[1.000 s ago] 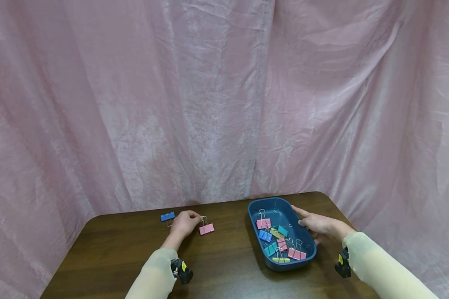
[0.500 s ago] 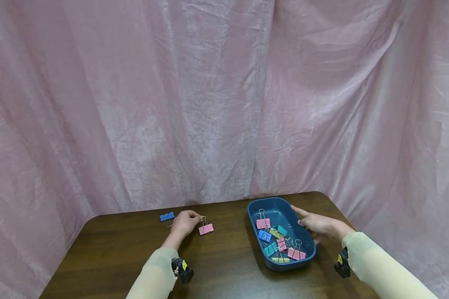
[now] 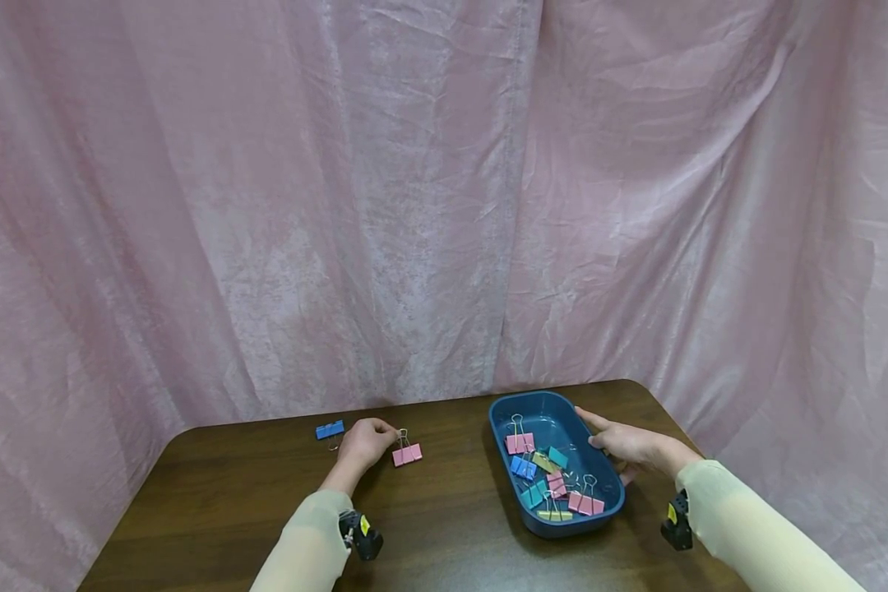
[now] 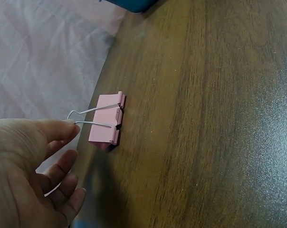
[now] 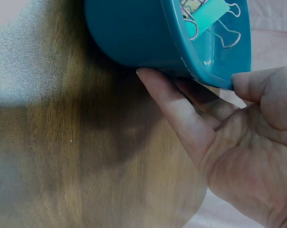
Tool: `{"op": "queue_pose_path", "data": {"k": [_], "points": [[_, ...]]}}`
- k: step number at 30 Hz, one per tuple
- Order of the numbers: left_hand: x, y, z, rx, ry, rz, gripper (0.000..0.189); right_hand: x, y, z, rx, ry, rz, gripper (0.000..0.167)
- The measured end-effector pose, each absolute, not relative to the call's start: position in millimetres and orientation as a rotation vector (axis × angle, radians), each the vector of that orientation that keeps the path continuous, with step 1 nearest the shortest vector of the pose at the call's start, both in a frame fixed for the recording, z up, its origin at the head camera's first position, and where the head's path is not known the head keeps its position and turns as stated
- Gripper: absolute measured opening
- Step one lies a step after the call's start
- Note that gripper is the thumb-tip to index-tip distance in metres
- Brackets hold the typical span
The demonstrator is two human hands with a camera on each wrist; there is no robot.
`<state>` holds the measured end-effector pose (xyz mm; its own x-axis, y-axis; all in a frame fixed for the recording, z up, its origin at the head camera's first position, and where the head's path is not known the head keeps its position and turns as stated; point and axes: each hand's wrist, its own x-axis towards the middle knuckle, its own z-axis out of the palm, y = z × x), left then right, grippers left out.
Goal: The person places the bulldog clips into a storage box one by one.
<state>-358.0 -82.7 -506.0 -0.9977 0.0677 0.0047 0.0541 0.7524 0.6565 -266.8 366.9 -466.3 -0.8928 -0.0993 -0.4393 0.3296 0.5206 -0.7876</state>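
Observation:
In the head view, my left hand [image 3: 366, 441] is at the back left of the table beside a pink binder clip [image 3: 407, 455]. Its thumb and forefinger pinch the clip's wire handle [image 4: 93, 122], and the other fingers curl loosely below. The clip's pink body is right at the wood. On the right, my right hand [image 3: 632, 444] grips the side of a blue plastic box [image 3: 617, 501]; the right wrist view has the thumb at the rim and the fingers against the outside and underside. Several pink, blue, teal and yellow binder clips lie in the box, mostly toward its near end.
A blue binder clip [image 3: 330, 429] lies on the brown wooden table [image 3: 444, 526], just left of my left hand. A pink curtain [image 3: 414, 205] hangs behind the table's back edge. My wrists carry small black cameras.

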Motion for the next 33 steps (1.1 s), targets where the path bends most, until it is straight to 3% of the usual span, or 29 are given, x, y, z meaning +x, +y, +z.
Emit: {"op": "queue_pose_path", "data": {"k": [33], "points": [[-355.7, -79.5, -496.9, 0.317, 3.025, 1.023, 0.009, -267.8, 366.9, -469.3, 0.190, 2.355, -1.324, 0.068]]}}
